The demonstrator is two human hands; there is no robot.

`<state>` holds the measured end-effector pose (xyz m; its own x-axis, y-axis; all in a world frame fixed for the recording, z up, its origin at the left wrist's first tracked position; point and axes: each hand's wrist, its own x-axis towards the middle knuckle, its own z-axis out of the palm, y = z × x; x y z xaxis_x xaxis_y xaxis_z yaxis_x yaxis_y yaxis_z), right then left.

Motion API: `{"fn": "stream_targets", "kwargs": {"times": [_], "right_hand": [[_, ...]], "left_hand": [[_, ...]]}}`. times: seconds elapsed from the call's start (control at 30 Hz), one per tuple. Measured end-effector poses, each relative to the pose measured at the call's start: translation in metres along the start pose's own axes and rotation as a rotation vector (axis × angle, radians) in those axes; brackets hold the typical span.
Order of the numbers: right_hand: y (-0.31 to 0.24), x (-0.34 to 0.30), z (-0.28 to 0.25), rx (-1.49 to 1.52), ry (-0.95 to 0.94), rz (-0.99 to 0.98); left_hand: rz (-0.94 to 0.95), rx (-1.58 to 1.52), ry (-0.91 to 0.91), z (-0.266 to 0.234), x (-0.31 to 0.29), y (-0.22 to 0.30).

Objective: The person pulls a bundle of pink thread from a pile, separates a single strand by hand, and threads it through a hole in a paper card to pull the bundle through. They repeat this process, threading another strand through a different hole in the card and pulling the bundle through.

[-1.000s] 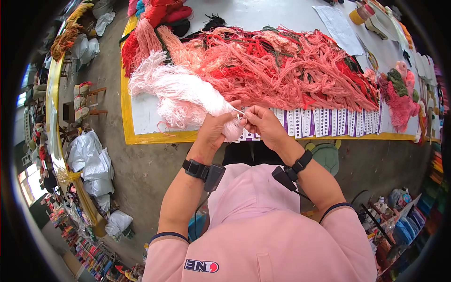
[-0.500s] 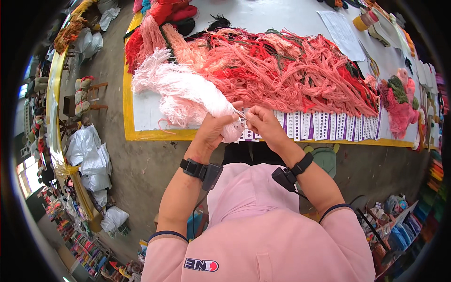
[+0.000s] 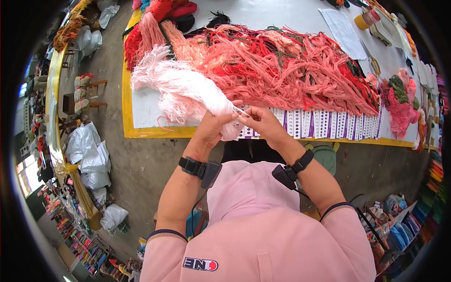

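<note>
A thick skein of pale pink yarn (image 3: 197, 94) lies over the near left part of the table, its end raised at the front edge. My left hand (image 3: 217, 126) is wrapped round that end, thumb on top. Close beside it, my right hand (image 3: 263, 123) pinches a few pale strands drawn out from the skein; the fingertips of both hands nearly meet. Beyond my hands spreads a large tangled heap of coral, red and dark green yarn (image 3: 291, 70). Perforated white and purple cards (image 3: 324, 124) stick out from under it along the near edge.
The white table (image 3: 155, 117) has a yellow edge. A printed sheet (image 3: 343, 33), a thread cone (image 3: 366, 19) and scissors (image 3: 374, 66) are at the back right. Mixed yarn bundles (image 3: 399, 103) sit farther right. White plastic bags (image 3: 89, 150) stand on the left floor; a green stool (image 3: 325, 160) is near the table.
My right hand has shifted slightly left and closer to my left hand, its fingers still pinching the strands. The left hand keeps its hold on the skein.
</note>
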<state>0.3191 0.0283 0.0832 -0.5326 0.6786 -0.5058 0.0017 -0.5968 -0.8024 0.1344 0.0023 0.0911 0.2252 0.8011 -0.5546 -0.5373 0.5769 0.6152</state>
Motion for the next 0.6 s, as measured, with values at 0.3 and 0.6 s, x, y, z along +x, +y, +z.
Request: {"fn": "stream_targets", "kwargs": {"times": [0.3,0.6], "right_hand": [[0.003,-0.001,0.0,0.204,0.007,0.025],[0.003,0.001,0.01,0.102,-0.02,0.01]], "left_hand": [[-0.034,-0.206,-0.023,-0.006,0.003,-0.004],[-0.076,-0.267,-0.06,-0.005,-0.001,-0.001]]}}
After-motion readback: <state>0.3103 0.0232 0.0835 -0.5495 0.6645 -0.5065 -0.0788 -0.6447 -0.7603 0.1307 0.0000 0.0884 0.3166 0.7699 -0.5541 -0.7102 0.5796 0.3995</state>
